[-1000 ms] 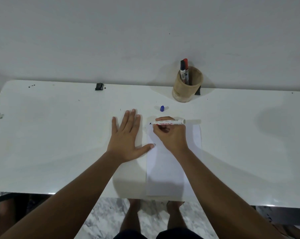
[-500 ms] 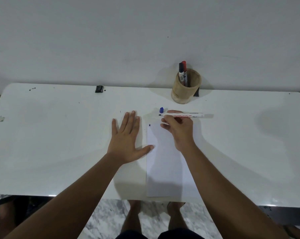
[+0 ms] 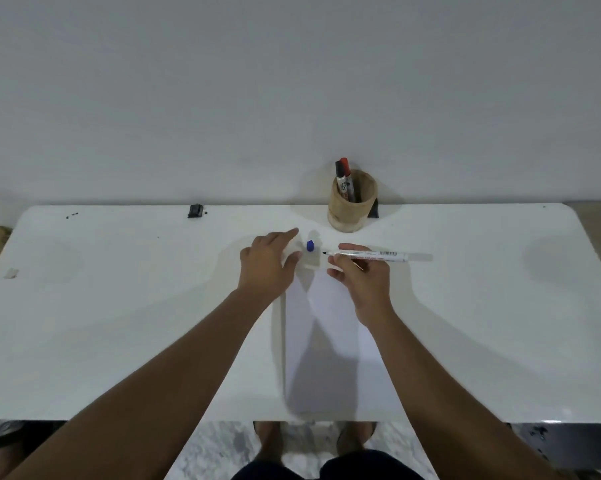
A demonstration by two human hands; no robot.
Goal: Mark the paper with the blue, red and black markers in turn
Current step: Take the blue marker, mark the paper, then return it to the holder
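Observation:
A white sheet of paper [image 3: 333, 341] lies lengthwise on the white table [image 3: 119, 306]. My right hand [image 3: 361, 282] holds an uncapped white-barrelled marker [image 3: 378, 255] level above the paper's far end, its tip pointing left. The small blue cap [image 3: 310, 245] stands on the table just left of that tip. My left hand [image 3: 268, 265] hovers beside the cap, fingers apart, holding nothing. A red marker [image 3: 347, 176] and a black marker [image 3: 340, 178] stand capped in a wooden cup [image 3: 351, 209] at the back.
A small black clip [image 3: 195, 211] sits at the table's back edge, left of centre. Another dark object [image 3: 373, 209] hides partly behind the cup. A scrap of tape [image 3: 11, 273] lies at the far left. The wall rises directly behind the table.
My right hand has lifted the marker off the paper and drawn it to the right. My left hand has left its flat spot beside the paper and moved forward to the blue cap.

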